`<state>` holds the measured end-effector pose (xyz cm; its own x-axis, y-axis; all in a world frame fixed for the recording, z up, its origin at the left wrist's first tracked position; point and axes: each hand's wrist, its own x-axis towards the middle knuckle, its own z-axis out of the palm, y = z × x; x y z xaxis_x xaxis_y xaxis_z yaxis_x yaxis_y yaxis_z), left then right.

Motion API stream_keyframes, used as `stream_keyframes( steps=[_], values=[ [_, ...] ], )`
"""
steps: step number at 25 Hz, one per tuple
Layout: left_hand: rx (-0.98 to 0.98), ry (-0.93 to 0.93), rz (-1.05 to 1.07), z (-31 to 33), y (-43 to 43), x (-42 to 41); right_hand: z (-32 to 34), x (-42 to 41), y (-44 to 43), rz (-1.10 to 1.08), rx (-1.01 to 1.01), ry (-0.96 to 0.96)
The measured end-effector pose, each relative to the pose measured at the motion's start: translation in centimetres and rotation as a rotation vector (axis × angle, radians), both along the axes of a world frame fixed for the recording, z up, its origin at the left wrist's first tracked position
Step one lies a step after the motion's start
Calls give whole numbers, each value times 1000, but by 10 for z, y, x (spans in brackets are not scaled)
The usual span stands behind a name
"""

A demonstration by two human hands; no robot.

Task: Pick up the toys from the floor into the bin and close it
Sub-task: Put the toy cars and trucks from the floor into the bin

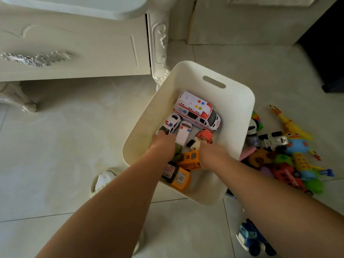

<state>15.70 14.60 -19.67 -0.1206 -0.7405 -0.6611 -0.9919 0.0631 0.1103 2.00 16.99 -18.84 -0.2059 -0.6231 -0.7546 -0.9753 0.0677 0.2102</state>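
l hand (163, 146) & r hand (212, 155) hovering low in bin (232, 101), prob. laying cars (183, 133) softly; grips hidden, can't tell. toy pile (283, 159) waiting at 3 o'clock.

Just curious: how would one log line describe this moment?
left hand, right hand: inside white plastic bin among toy cars | colourful toy pile: on floor beside bin

The bin (232, 108) sits on the floor (74, 136) between the cabinet (74, 43), left, and a toy pile (290, 157), right.
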Motion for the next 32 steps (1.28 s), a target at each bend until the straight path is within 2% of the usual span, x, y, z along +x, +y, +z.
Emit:
stream_keyframes(
  steps=[3,6,12,15,17,21,24,27,32],
  values=[
    [0,20,82,-6,3,0,0,1,5,44,-95,-44],
    [32,61,134,-9,5,-1,-4,-1,5,45,-67,-107],
    [60,46,111,-7,7,0,-8,0,0,228,9,4],
    [87,31,33,-9,9,0,-2,-1,-11,416,-130,85],
    [96,26,13,-8,10,0,-3,-4,-13,545,-131,90],
    [120,21,-17,-11,9,-1,-8,1,-4,434,209,22],
    [150,22,-24,-9,10,1,-5,-4,-8,431,252,-31],
    [132,84,-23,0,12,1,10,-10,-12,244,41,-217],
    [-86,300,58,48,17,-30,62,-19,1,-86,-367,-644]
  ],
)
